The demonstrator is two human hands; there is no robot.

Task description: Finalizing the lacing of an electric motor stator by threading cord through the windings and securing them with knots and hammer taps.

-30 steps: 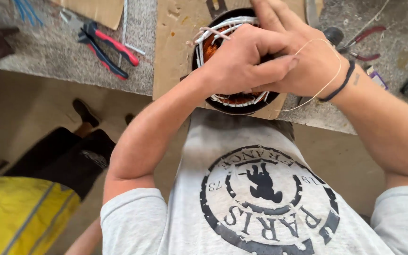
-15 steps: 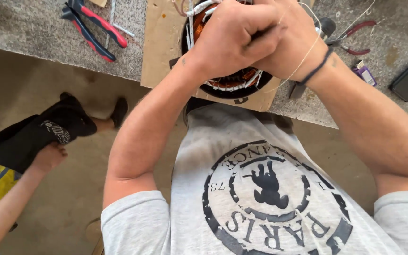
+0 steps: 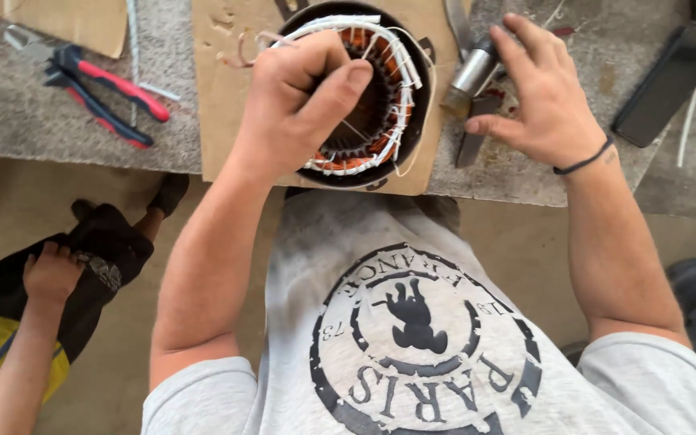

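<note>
We see a round motor stator (image 3: pixel 380 121) lying on a sheet of cardboard (image 3: pixel 219 97) at the near edge of the workbench (image 3: pixel 58 129), its copper windings bound with white lacing. Our left hand (image 3: pixel 296 105) is closed in a loose fist over the stator's left rim, thumb pressed along the top of the coil; what it pinches, if anything, we cannot tell. Our right hand (image 3: pixel 545 97) is half open, fingers spread, resting on a metal-headed tool (image 3: pixel 470 76) just right of the stator, touching but not gripping it. We judge the stator heavy and rigid in its dark steel shell, while the windings and lacing are delicate and easily nicked. The outer shell is the safe place to grip. Red-handled pliers (image 3: pixel 106 93) lie well apart to the left.
</note>
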